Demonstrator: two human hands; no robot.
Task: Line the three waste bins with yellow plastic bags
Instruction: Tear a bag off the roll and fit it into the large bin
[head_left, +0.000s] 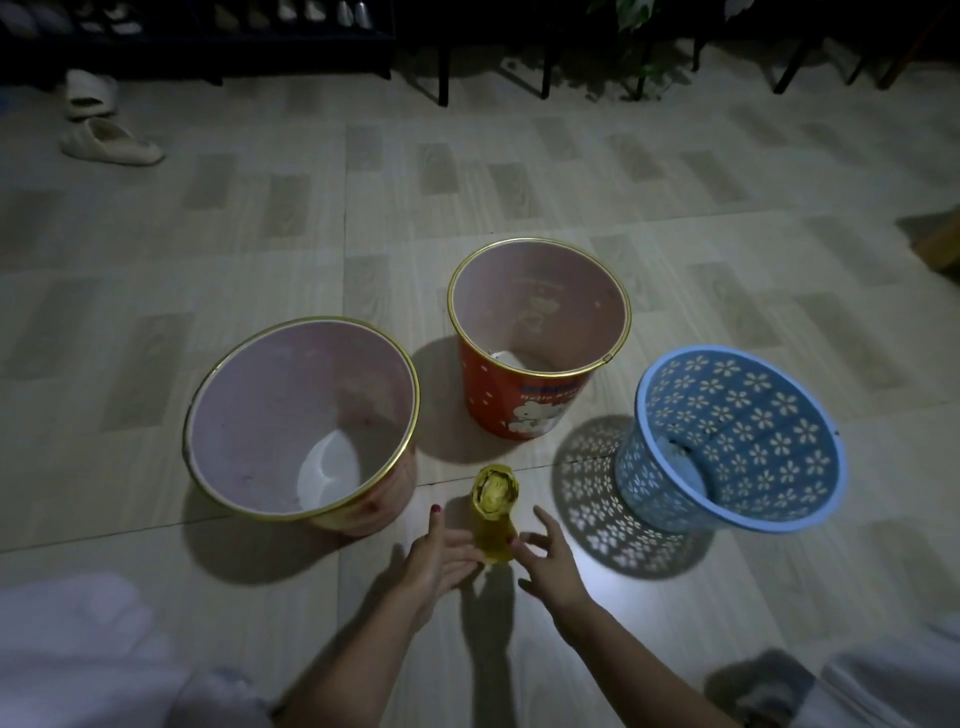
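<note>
Pale cloth fills the bottom corners at 7 and 5 o'clock, and two bare forearms reach forward between them over the tiled floor (519, 182). Both hands are open with fingers spread: the left hand (441, 558) lies palm-in against the left side of an upright roll of yellow bags (494, 512), its thumb touching the roll, while the right hand (551, 556) sits just beside the roll's right side, fingertips close to it; whether they touch it cannot be told. Neither hand is closed around the roll, which stands on the floor just below the frame's centre, its coiled top end facing the camera. At 9 o'clock from the roll stands a wide pink bin (218, 395) with a gold rim, bare inside. At 12 o'clock, farther off, stands a smaller red bin (498, 410) with white dots, a cartoon print and the same gold rim, also unlined. At 3 o'clock a blue basket bin (748, 415) with flower-shaped holes casts a patterned shadow. Far off at 10 o'clock lie pale slippers (109, 143); dark furniture legs line the top edge.
</note>
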